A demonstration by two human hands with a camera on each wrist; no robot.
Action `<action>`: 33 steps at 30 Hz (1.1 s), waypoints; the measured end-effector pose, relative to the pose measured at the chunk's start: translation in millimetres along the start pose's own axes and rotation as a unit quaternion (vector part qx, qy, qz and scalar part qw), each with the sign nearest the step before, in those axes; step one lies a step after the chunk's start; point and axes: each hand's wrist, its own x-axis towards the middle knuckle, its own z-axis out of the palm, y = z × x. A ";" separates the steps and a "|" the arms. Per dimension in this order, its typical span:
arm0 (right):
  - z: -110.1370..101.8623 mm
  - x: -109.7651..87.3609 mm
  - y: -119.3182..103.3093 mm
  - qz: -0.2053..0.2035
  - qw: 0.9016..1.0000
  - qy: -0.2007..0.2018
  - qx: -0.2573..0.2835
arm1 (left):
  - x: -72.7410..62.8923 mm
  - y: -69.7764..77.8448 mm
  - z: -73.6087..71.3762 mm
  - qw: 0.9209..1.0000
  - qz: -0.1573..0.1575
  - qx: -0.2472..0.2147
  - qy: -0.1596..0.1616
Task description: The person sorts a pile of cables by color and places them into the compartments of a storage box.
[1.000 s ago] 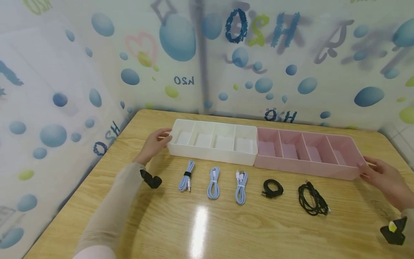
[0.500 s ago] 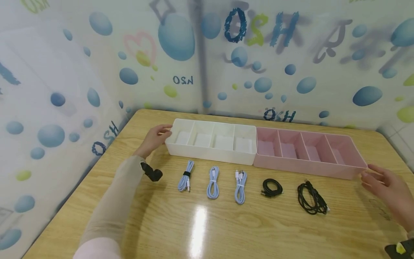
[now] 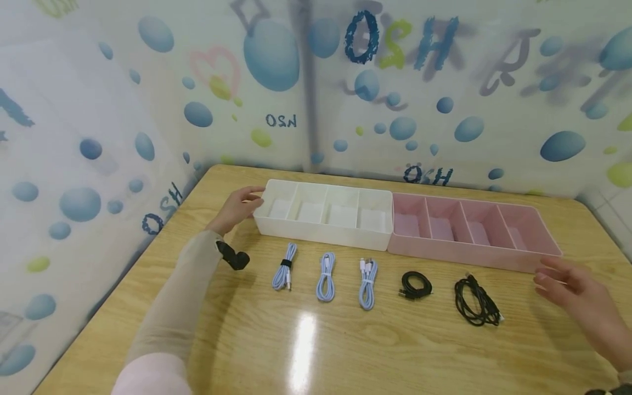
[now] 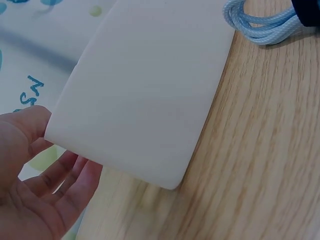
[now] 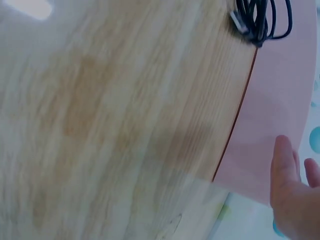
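A white divided organizer box point(image 3: 323, 229) and a pink divided organizer box point(image 3: 469, 254) stand end to end, their compartments bare. My left hand point(image 3: 239, 208) touches the white box's left end, thumb and fingertips at its edge; the left wrist view shows the fingers point(image 4: 75, 192) loosely bent beside the end wall. Off the pink box's right front corner, my right hand point(image 3: 580, 299) hovers with loose fingers and holds nothing. In front of the boxes lie three light-blue cables, left point(image 3: 285, 267), middle point(image 3: 326, 277) and right point(image 3: 367, 283), plus a small coiled black cable point(image 3: 416, 286) and a larger black cable point(image 3: 478, 300).
The boxes and cables rest on a wood-grain table point(image 3: 345, 351). Behind it hangs a patterned sheet point(image 3: 321, 99) with blue dots and letters, which also runs along the left side. A black wrist camera point(image 3: 233, 256) sits on my left sleeve.
My right hand has let go of the pink box's right end and moved down and toward me. The left hand stays at the white box; boxes and cables have not moved.
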 end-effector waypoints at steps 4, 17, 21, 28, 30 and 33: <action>8.5 -1.7 0.7 0.008 0.999 -0.017 -0.031 | 0.8 -2.3 -1.5 1.000 0.004 -0.010 -0.013; 34.2 -19.5 -47.8 -0.004 0.996 -0.076 -0.047 | -0.7 -0.8 -2.2 0.996 -0.026 -0.078 -0.021; 38.3 -21.2 -50.4 0.003 0.995 -0.089 -0.055 | 0.5 -0.6 -2.0 0.996 -0.030 -0.077 -0.021; 45.5 -21.8 -52.1 -0.011 0.993 -0.110 -0.052 | 0.8 0.3 -2.7 0.996 -0.031 -0.077 -0.021; 46.7 -21.5 -53.3 0.006 0.991 -0.119 -0.065 | 0.7 0.0 -2.7 0.996 -0.028 -0.077 -0.020; 47.0 -20.3 -54.2 0.026 0.987 -0.133 -0.090 | 1.3 -1.6 -2.4 0.997 -0.027 -0.071 -0.020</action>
